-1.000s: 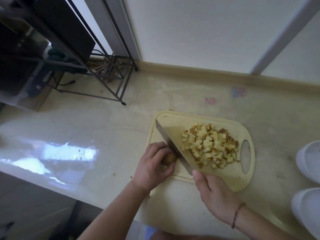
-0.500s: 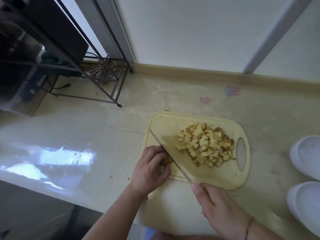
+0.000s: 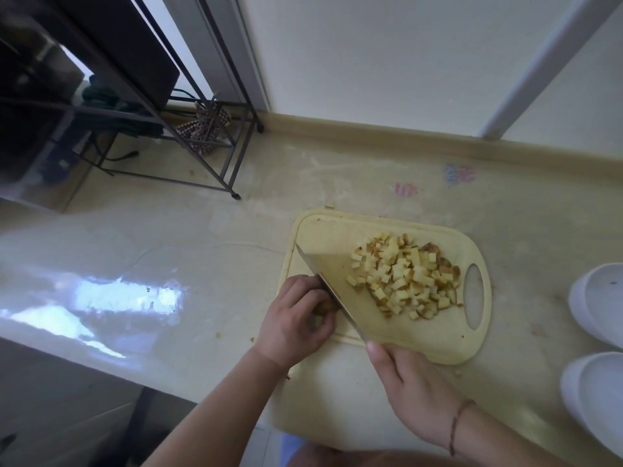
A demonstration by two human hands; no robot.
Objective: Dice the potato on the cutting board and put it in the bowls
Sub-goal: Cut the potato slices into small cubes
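1. The last potato piece (image 3: 324,306) sat at the cutting board's (image 3: 323,230) near-left edge, pinched under the curled left hand (image 3: 296,323).
2. The right hand (image 3: 409,379) gripped the knife (image 3: 332,293), blade against that piece.
3. Dicing seemed nearly finished; next the diced heap (image 3: 404,276) needs transferring to the bowls (image 3: 598,303).

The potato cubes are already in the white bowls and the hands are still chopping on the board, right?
Not quite. The head view shows the potato cubes piled on the cutting board; the white bowls hold none. The rest is right: the right hand holds the knife, and the left hand steadies the last potato piece.
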